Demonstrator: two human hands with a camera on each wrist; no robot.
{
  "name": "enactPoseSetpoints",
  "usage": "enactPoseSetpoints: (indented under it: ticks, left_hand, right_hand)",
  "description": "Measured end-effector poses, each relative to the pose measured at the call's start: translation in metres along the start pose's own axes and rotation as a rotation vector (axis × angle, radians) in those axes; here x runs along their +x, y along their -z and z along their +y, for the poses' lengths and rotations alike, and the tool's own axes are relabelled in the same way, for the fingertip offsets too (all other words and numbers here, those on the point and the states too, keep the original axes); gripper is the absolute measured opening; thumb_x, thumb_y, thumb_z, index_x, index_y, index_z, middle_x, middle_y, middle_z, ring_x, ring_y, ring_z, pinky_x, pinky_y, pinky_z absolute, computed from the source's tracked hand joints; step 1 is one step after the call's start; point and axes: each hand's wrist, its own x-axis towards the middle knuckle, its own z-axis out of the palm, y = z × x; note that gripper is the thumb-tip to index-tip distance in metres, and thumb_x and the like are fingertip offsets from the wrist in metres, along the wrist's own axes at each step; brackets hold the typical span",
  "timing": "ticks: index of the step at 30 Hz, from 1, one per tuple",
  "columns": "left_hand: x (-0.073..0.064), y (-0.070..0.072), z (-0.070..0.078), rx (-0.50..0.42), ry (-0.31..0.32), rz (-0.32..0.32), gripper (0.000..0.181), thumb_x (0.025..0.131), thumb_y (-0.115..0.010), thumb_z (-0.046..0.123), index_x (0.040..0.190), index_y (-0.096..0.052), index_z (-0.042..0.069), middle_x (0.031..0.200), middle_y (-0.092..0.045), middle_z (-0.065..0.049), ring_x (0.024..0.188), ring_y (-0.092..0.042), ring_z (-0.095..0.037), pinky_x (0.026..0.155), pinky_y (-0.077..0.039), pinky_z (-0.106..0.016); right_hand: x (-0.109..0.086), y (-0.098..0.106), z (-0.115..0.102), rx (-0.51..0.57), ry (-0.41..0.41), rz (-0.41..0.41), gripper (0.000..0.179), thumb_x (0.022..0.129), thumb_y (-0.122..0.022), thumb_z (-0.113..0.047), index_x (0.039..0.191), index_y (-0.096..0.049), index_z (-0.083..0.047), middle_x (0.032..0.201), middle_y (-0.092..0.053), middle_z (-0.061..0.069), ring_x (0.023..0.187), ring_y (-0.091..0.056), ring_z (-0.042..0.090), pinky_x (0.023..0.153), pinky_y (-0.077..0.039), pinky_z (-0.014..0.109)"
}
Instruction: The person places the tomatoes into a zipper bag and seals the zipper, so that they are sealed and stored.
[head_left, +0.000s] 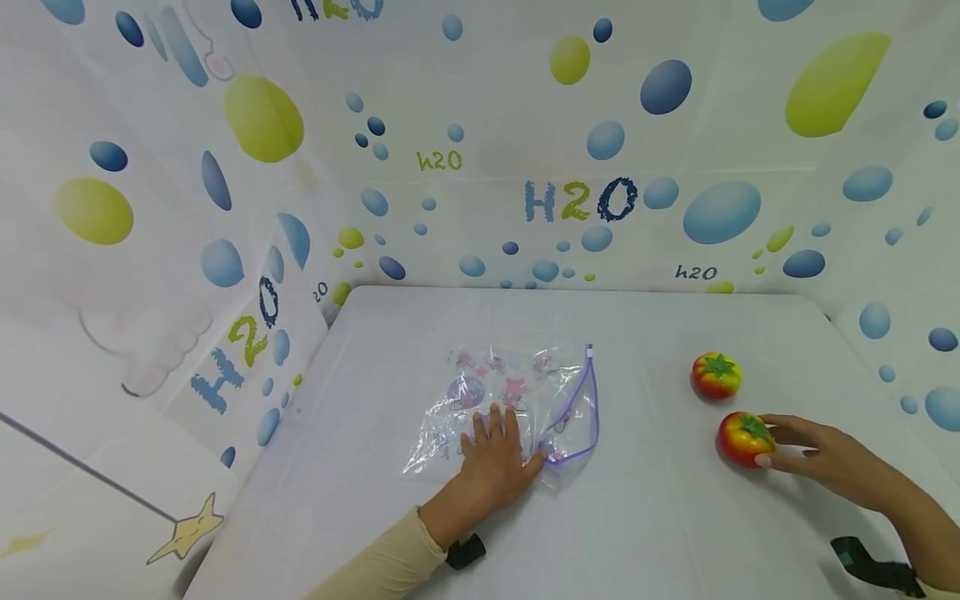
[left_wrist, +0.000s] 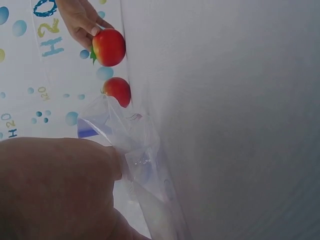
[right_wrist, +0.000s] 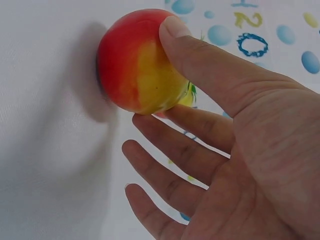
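With fingers spread, my left hand (head_left: 495, 462) rests on a clear plastic zip bag (head_left: 491, 385) that has printed pink and purple figures. The bag's purple zip edge (head_left: 597, 408) lies on its right side, its mouth partly spread. On the right, my right hand (head_left: 825, 454) pinches a red-and-yellow tomato (head_left: 742, 442) with a green leafy top, thumb on one side and fingertips on the other, clear in the right wrist view on the tomato (right_wrist: 142, 62). Just behind it sits a second, similar tomato (head_left: 716, 377). Whether the pinched tomato touches the table, I cannot tell.
A white-covered table (head_left: 645, 517) bears everything. Behind it and along the sides hang white sheets (head_left: 495, 100) printed with blue and green dots and "H2O" lettering. Dark straps (head_left: 873, 567) show near both wrists.
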Motion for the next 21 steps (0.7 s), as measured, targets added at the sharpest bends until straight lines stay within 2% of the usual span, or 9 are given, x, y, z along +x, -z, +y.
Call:
enactPoseSetpoints:
  ticks: [12,18,21]
  left_hand:
    - [0.000,0.000,0.000,-0.011,-0.003,-0.001,0.089,0.104,-0.053,0.058,0.162,-0.030,-0.006,0.168,-0.028,-0.032,0.154,-0.024,-0.059,0.117,-0.028,-0.075]
    - [0.000,0.000,0.000,-0.007,0.001,0.000,0.089,0.104,-0.053,0.058,0.161,-0.030,-0.006,0.168,-0.028,-0.032,0.153,-0.025,-0.059,0.116,-0.028,-0.075]
    - [0.000,0.000,-0.001,-0.010,0.000,0.001,0.089,0.104,-0.053,0.058,0.161,-0.030,-0.006,0.168,-0.029,-0.032,0.153,-0.025,-0.059,0.116,-0.028,-0.075]
  right_hand:
    - [-0.002,-0.007,-0.009,-0.005,0.039,0.105,0.072,0.099,-0.074,-0.042,0.148,-0.050,0.005,0.136,-0.063,0.034,0.122,-0.059,0.056,0.091,-0.056,0.066]
    - [0.000,-0.014,-0.022,0.004,0.067,0.152,0.072,0.098,-0.075,-0.041,0.147,-0.051,0.005,0.136,-0.063,0.034,0.120,-0.062,0.053,0.089,-0.059,0.060]
    - [0.003,-0.015,-0.031,0.003,0.070,0.165,0.072,0.098,-0.075,-0.042,0.147,-0.051,0.005,0.136,-0.063,0.034,0.119,-0.063,0.053,0.089,-0.059,0.060]
